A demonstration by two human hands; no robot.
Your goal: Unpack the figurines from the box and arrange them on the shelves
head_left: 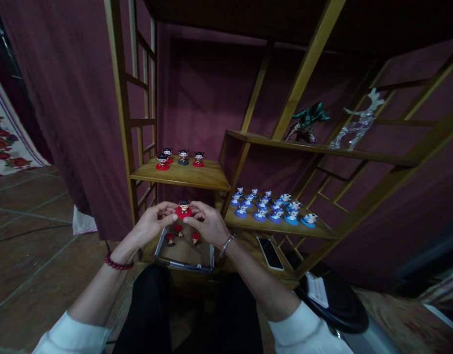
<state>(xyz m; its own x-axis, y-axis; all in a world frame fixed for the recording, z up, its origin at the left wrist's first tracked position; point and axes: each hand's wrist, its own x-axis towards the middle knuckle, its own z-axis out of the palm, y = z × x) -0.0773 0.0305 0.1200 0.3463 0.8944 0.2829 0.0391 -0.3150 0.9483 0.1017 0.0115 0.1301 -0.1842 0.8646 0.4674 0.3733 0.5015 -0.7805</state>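
Between my two hands is a small doll figurine (184,208) with black hair buns and a round red base. My left hand (157,220) grips it from the left and my right hand (207,223) from the right, fingers closed on the base. Below it, a shallow box (189,256) holds three more red figurines (196,239), which lie or stand in it. Past my hands, several similar figurines (162,162) stand on a wooden shelf (182,176); most have red bases and one has a dark base.
Rows of blue and purple figurines (275,215) cover a lower shelf at right. A phone (270,253) lies below them. Higher up stand a green figure (310,120) and a clear deer figure (359,123). Wooden posts (120,108) frame the shelves. A curtain (75,113) hangs left.
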